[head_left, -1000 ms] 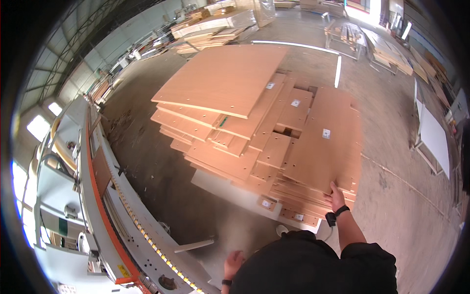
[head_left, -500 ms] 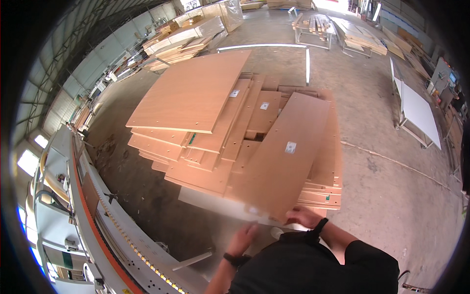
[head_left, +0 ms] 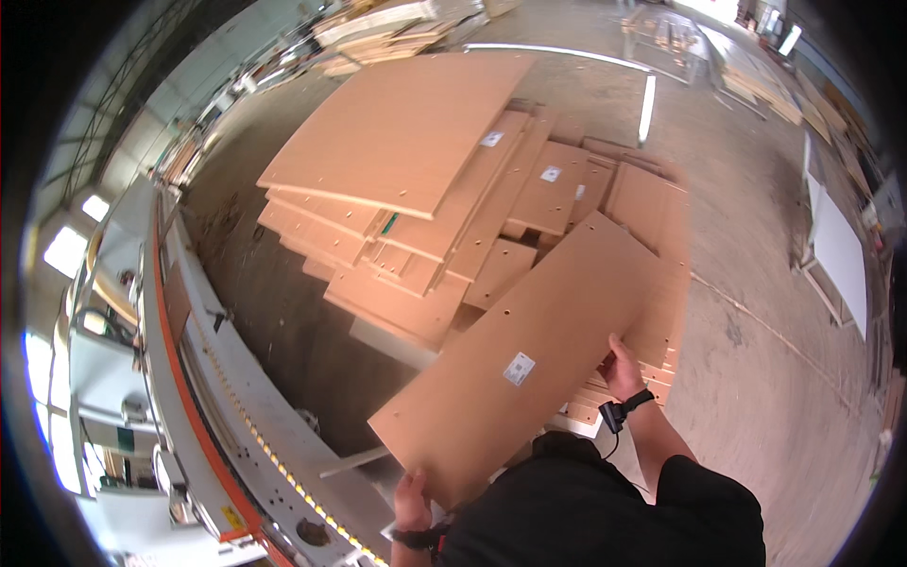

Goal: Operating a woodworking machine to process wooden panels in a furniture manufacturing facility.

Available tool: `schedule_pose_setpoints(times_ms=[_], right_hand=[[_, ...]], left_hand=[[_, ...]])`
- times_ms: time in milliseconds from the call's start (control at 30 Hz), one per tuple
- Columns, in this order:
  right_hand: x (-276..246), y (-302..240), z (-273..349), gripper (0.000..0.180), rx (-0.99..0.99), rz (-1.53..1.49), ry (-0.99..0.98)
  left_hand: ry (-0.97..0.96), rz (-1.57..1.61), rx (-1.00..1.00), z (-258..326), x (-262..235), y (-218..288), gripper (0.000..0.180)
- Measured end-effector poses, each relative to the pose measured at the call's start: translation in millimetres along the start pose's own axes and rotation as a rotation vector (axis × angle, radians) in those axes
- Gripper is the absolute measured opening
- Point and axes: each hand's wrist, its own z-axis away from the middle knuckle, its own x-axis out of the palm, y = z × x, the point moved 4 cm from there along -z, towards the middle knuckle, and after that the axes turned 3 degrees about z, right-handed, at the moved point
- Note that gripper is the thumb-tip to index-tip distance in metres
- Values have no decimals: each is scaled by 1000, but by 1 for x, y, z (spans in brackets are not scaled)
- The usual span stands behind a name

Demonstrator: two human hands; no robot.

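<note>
A long wood-coloured panel (head_left: 491,340) with a white label and several small holes is tilted across the front of my body. My left hand (head_left: 413,501) grips its near left edge, fingers partly hidden by the board. On the other side my right hand (head_left: 622,369) is closed on the right long edge, thumb on top. The panel's far end lies over the stack of similar panels (head_left: 453,236); whether it touches them I cannot tell.
Along my left runs a long machine (head_left: 227,406) with an orange strip and a row of yellow pieces. A large board (head_left: 397,132) tops the stack's far left. A white-topped table (head_left: 836,246) stands to the right. Lumber piles (head_left: 387,33) lie farther back.
The labelled panel has come off its place on the stack toward me and swung leftward. My left hand, free before, now grips it; my right hand has moved up along its edge.
</note>
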Motion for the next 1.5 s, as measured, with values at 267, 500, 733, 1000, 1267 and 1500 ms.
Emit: schedule_pose_setpoints(times_ms=[267, 500, 733, 1000, 1267, 1500], right_hand=[[29, 42, 19, 38, 100, -32, -158], [27, 127, 31, 41, 397, 8, -389], [123, 199, 69, 38, 618, 437, -651], [260, 336, 159, 34, 903, 821, -1000], [356, 510, 257, 20, 887, 1069, -1298], [404, 616, 326, 21, 973, 954, -1339]], left_hand=[[523, 167, 254, 43, -33, -4, 26], [932, 276, 516, 125, -119, -15, 27], [1212, 366, 437, 234, -218, -102, 26], [1539, 651, 353, 367, -280, -258, 20], [1751, 920, 340, 438, -290, -366, 15], [1910, 154, 58, 460, -321, -366, 30]])
